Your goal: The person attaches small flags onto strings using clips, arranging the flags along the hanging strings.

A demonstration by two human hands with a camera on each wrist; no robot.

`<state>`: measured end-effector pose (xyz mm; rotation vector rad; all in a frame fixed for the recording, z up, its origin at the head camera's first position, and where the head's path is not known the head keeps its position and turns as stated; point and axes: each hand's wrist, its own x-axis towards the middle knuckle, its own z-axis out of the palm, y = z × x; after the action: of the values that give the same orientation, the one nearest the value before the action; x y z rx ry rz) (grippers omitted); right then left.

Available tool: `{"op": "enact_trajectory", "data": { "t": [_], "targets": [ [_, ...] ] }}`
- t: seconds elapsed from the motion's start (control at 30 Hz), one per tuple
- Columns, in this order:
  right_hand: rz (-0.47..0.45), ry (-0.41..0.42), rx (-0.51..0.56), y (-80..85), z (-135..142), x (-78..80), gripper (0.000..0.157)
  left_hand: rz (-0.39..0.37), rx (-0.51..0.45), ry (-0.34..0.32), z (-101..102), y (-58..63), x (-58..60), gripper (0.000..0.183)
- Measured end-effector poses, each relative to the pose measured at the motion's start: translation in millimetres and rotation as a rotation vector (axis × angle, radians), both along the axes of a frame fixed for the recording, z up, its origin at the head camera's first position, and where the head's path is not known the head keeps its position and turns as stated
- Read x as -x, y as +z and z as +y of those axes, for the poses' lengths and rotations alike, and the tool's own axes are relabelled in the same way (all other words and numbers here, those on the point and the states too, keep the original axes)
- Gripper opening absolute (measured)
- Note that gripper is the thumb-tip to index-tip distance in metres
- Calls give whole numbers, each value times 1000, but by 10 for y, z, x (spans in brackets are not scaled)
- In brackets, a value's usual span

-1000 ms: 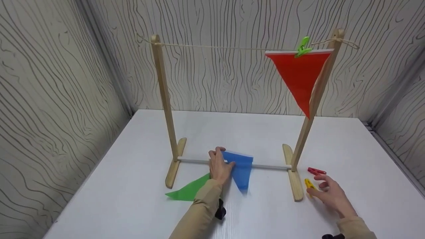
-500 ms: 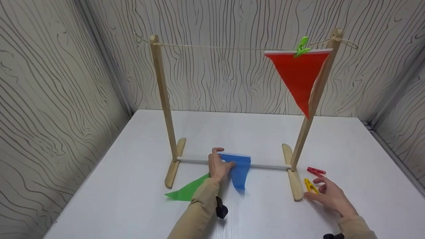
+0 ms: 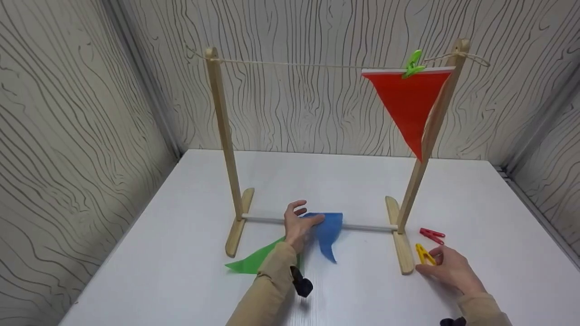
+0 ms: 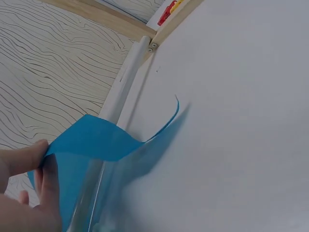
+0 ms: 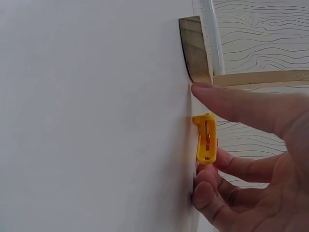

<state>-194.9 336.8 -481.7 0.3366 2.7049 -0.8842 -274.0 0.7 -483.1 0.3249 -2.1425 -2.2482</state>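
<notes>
My left hand [image 3: 299, 226] pinches a blue triangular pennant [image 3: 331, 228] by its top edge between thumb and fingers. In the left wrist view the blue pennant [image 4: 96, 137] bends, its tip curling up over the white table. To the right, my right hand [image 3: 453, 270] is low at a yellow clothespin [image 3: 420, 250], thumb and fingers spread to either side of it. The right wrist view has the yellow clothespin [image 5: 201, 145] close by the index finger, with a gap to the thumb. A red clothespin [image 3: 428, 232] lies just beyond.
A wooden stand with a left post [image 3: 224, 122], right post [image 3: 414, 185] and white crossbar [image 3: 371, 227] carries a string [image 3: 290, 64]. From it hangs a red pennant [image 3: 408, 99], held by a lime clothespin [image 3: 413, 68]. A green pennant [image 3: 253, 261] lies partly under the left sleeve.
The blue pennant has been raised slightly at its top edge, and its tip has curled. My right hand's fingers have drawn in slightly around the yellow clothespin.
</notes>
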Motion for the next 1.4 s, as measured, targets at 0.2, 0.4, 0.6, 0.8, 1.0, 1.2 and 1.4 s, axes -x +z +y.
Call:
{"op": "enact_trajectory", "data": {
  "t": [0.2, 0.4, 0.6, 0.8, 1.0, 1.2, 1.4],
  "targets": [
    [-2, 2, -3, 3, 11, 2, 67, -34, -82, -51, 10, 18, 13, 72],
    [-24, -23, 22, 19, 8, 4, 63, -47, -111, -72, 9, 38, 2, 77],
    [-33, -37, 24, 21, 9, 6, 62, -58, -155, -94, 1, 48, 2, 78],
    [-19, -19, 23, 24, 11, 9, 62, -36, -145, -112, -34, 55, 2, 64],
    [-7, -10, 18, 20, 13, 5, 60, 63, -27, -170, -73, 22, -26, 55],
    [-9, -13, 8, 15, 6, 6, 58, 116, 69, -169, -74, -19, -111, 44],
    [-24, -30, 4, -1, 6, 16, 59, 55, 251, -68, -85, 0, -141, 55]
  ]
}}
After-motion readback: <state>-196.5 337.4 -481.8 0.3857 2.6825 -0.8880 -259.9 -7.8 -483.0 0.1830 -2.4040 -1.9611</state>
